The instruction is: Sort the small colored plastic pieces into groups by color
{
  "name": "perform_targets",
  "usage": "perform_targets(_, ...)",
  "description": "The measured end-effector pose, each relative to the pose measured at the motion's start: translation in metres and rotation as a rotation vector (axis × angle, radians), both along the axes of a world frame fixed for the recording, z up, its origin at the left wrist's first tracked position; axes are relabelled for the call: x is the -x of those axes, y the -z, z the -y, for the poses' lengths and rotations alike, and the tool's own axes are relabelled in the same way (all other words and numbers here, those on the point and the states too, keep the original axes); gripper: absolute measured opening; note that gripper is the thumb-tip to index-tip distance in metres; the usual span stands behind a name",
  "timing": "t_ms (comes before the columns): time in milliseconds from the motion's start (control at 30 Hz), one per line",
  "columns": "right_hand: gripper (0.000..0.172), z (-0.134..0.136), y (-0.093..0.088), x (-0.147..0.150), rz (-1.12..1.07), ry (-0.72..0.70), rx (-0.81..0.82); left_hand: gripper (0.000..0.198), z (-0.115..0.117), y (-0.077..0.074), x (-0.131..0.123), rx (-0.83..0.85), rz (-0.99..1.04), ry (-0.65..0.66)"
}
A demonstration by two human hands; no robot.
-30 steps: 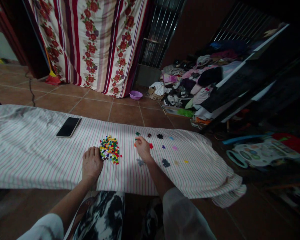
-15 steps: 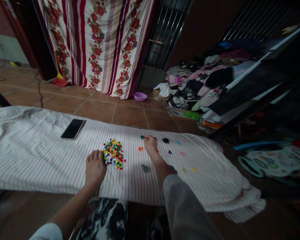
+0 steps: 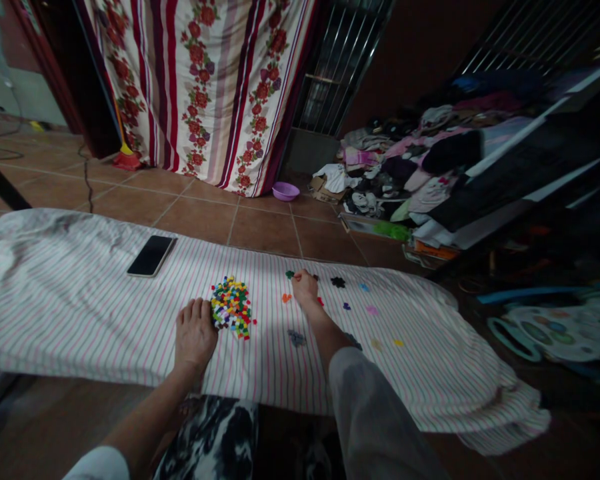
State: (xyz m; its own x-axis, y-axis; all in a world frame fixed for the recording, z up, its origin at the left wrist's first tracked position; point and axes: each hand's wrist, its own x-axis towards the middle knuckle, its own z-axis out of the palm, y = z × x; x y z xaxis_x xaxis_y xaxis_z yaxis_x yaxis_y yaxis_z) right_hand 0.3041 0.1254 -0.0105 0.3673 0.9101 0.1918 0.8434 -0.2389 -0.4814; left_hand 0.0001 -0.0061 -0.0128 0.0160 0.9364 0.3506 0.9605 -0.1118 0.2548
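A heap of small multicoloured bricks [image 3: 231, 307] lies on a striped cloth [image 3: 80, 300] spread over the floor. My left hand [image 3: 195, 333] rests flat on the cloth, fingers stretched out, its fingertips touching the heap's left edge. My right hand [image 3: 305, 290] reaches further out with curled fingers, among small sorted groups of bricks: green [image 3: 290, 274], orange [image 3: 286, 298], black [image 3: 337, 282], purple [image 3: 347, 307], pink [image 3: 372, 310], yellow [image 3: 398, 343] and grey [image 3: 296, 337]. What the right fingers pinch is too small to name.
A black phone [image 3: 151, 256] lies on the cloth to the left. Beyond are a tiled floor, a floral curtain [image 3: 205, 87], a purple bowl [image 3: 285, 191] and a pile of clothes [image 3: 405, 173]. A toy board [image 3: 555, 327] lies at the right.
My right hand has moved forward, away from me, from near the orange bricks to between the green and black groups. The left hand has stayed by the heap. The view has shifted slightly.
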Motion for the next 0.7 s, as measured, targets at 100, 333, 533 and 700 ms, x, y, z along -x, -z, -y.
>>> perform_targets(100, 0.019, 0.002, -0.001, 0.000, -0.010, -0.015, -0.006, 0.036, 0.000, 0.000, 0.000, -0.001, -0.009, -0.002)
perform_targets(333, 0.026, 0.019, -0.006, 0.002, -0.071, -0.019, -0.061, 0.035, 0.001, -0.002, 0.000, -0.001, -0.027, -0.006)
perform_targets(533, 0.024, 0.047, -0.022, 0.011, -0.147, -0.074, -0.085, 0.033, 0.003, -0.007, -0.001, 0.015, -0.012, -0.012)
perform_targets(700, 0.021, 0.080, -0.030, 0.039, -0.268, -0.275, -0.143, 0.034, 0.003, -0.006, 0.001, -0.002, -0.005, 0.003)
